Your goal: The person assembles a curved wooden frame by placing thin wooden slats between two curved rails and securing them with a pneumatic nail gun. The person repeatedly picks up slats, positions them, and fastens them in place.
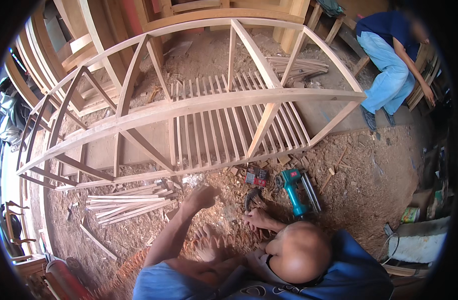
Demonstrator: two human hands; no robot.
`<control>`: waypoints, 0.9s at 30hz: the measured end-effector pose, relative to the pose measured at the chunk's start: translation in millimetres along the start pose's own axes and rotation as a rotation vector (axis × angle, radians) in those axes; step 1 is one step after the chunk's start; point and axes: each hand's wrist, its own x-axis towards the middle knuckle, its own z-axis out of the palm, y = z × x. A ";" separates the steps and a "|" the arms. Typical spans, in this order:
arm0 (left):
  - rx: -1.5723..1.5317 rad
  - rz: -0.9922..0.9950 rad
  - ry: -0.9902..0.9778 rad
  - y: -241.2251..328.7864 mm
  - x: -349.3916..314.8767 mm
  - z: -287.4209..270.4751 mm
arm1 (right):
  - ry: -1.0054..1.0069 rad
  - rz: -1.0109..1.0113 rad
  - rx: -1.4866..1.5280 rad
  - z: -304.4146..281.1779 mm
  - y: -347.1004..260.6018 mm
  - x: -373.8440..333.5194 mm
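Wooden frame [204,102] stood on the floor [374,185], nail gun [293,191] likely parked close for quick reach, left hand [201,197] fingers curled, contents unclear, right hand [259,219] fingers bent by the hammer [252,197], couldn't tell if gripping.

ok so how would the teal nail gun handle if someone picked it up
The teal nail gun is probably rigid and rather heavy for its size, given its bulk and metallic-looking magazine. Its uneven, angular shape suggests it would slide or tip rather than roll. The orange coiled hose might tug at it if attached, though no connection is clear.
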 end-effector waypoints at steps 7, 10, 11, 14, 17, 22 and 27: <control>-0.219 0.171 0.296 8.4 -3.4 -12.6 | -0.165 -0.061 0.122 1.2 4.4 6.9; -0.545 0.131 0.402 19.3 0.6 -32.4 | -0.262 -0.064 0.079 -5.5 -1.0 17.1; -0.656 0.142 0.464 22.1 0.2 -36.4 | -0.265 -0.062 0.083 -6.7 -3.1 19.1; -0.854 0.226 0.654 25.2 -1.8 -44.2 | -0.285 -0.063 0.097 -5.9 -6.0 21.0; -1.037 0.244 0.727 17.8 -5.1 -46.9 | -0.332 -0.080 0.130 -0.4 -2.7 21.1; -1.123 0.018 0.600 -7.1 -4.2 -34.5 | -0.410 -0.109 0.188 -0.9 -6.0 30.4; -1.094 -0.181 0.465 -27.3 16.0 10.8 | -0.464 -0.089 0.174 -13.6 -23.8 46.1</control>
